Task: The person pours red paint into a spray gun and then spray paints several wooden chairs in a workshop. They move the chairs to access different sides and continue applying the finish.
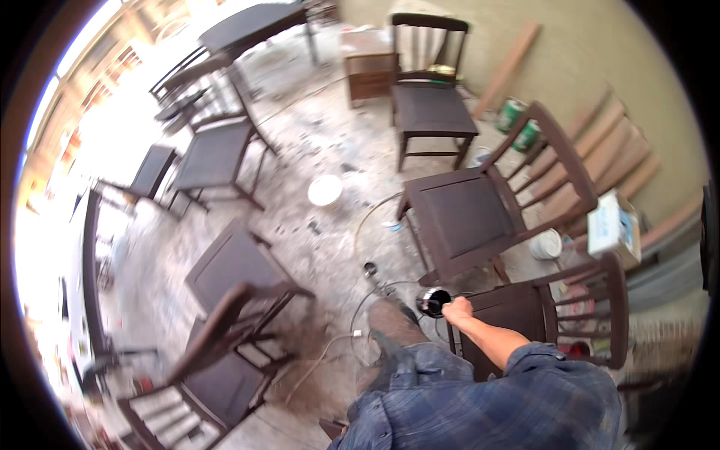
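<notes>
gripping a dark pot [432,303] beside a chair [510,313], the right hand [458,308] could cause a spill by tilting it; left hand unseen

The right hand [457,308] is gripping a cup [433,302]. A chair [514,306] is standing just right of it, a second chair [465,217] ahead; a bucket [325,191] is sitting ahead-left.

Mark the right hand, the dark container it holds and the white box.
Right hand [457,308]: head view, middle of the hand.
Dark container [433,303]: head view, dark interior.
White box [603,229]: head view, pale side.
</notes>
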`<state>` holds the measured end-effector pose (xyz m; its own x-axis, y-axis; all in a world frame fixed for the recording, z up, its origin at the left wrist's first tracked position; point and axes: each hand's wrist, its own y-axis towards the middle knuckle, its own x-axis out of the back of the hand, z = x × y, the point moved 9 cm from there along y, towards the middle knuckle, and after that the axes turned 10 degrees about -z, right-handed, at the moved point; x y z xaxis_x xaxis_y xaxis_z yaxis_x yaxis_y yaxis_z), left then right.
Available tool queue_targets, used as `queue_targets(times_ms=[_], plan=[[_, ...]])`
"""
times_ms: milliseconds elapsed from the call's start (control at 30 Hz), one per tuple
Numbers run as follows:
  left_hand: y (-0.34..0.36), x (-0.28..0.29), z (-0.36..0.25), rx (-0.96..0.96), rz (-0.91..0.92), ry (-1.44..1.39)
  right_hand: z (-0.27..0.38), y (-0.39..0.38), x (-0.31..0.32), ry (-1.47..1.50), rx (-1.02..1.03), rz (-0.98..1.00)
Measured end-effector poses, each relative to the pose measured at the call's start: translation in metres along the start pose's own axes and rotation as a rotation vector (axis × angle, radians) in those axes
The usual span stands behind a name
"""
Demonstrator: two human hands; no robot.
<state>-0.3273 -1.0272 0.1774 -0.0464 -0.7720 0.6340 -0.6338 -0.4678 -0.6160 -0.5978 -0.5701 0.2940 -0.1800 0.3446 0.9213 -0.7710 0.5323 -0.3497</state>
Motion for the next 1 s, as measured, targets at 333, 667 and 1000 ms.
queue_targets(times_ms=[333,667,1000], plan=[[0.207,0.101,-0.132,-0.128,-0.046,0.072,0.068,0.075,-0.028,0.215,-0.3,0.215],[0.343,0.067,-0.297,-0.223,0.28,0.344,0.137,0.151,-0.034,0.246,-0.365,0.016],[0.474,0.056,-0.568,-0.642,0.543,0.655,0.185,0.173,-0.019,0.393,-0.684,-0.012]])
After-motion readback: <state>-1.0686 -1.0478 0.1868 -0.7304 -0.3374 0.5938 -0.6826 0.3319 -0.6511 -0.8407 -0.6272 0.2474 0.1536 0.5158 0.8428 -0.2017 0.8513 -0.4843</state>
